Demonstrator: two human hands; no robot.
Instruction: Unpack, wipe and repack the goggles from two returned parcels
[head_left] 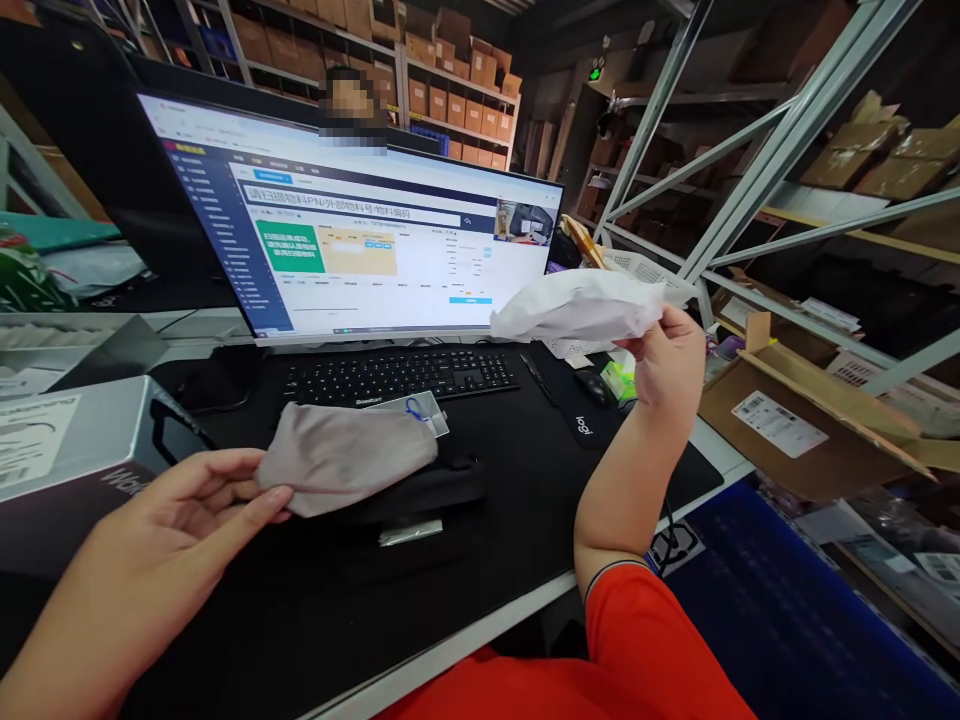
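Between the thumb and fingers of my left hand [199,520] is the end of a grey cloth pouch [352,455], held low over the black desk mat [480,600]. A small tag with a blue loop [420,412] shows at the pouch's far edge. My right hand [671,365] is raised on the right, pinching one end of a crumpled white bag [581,305] in front of the monitor's lower right corner. Under the grey pouch lies a dark item [442,485], partly hidden, with a small clear packet [411,533] near it.
A monitor [360,250] stands behind a black keyboard [397,375]. To the right are a pen [538,380], a mouse [592,385] and an opened cardboard box [810,420]. A grey box [82,460] sits at the left. Metal shelving [750,180] rises at the right.
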